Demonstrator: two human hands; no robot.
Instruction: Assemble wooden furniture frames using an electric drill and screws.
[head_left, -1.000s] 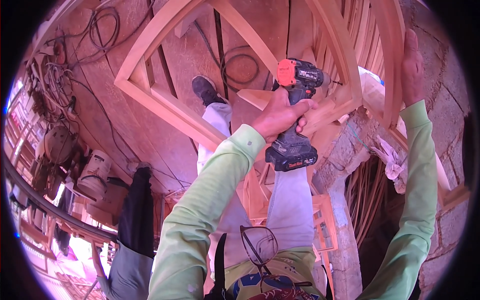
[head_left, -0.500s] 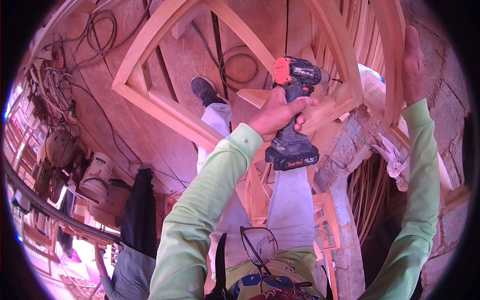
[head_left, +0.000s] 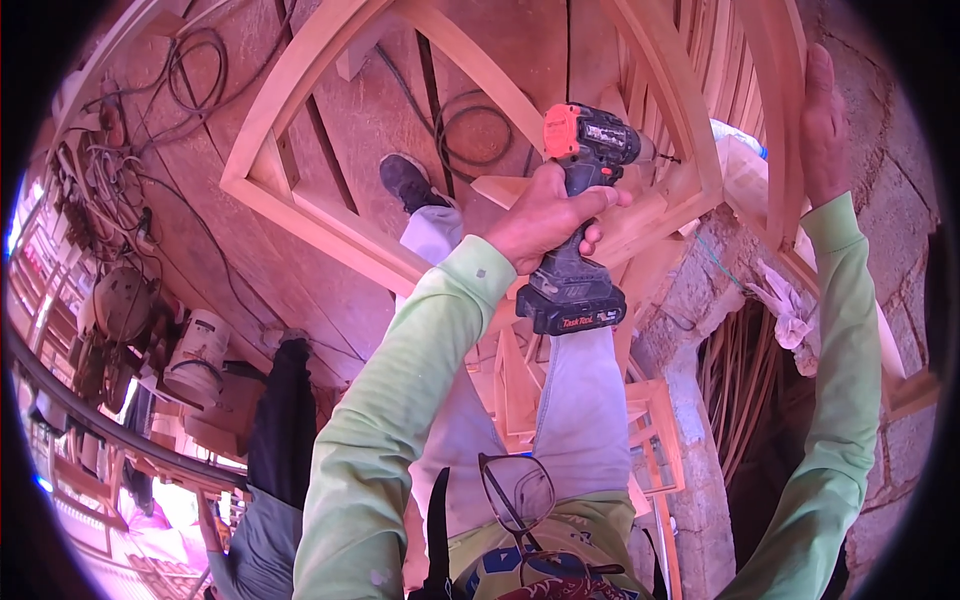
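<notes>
My left hand (head_left: 545, 217) is wrapped round the grip of a black and orange cordless drill (head_left: 590, 190). The drill points right, and its thin bit meets or nearly meets the inner side of a wooden frame (head_left: 330, 225) close to its right corner; I cannot tell whether it touches. This frame has curved and straight bars of pale wood. My right hand (head_left: 825, 135) lies with straight fingers along the outer face of a curved wooden piece (head_left: 782, 120) at the right. The thumb of that hand is hidden.
Cables (head_left: 475, 135) lie coiled on the floor. A rough block wall (head_left: 890, 180) rises at the right, above a dark gap holding thin wood strips (head_left: 740, 380). A white bucket (head_left: 197, 345) and another person in dark trousers (head_left: 280, 430) are at the lower left. Eyeglasses (head_left: 518, 490) hang at my chest.
My left hand and the drill have shifted slightly left, and the drill's battery end has swung a little left. My right hand stays against the curved wood.
</notes>
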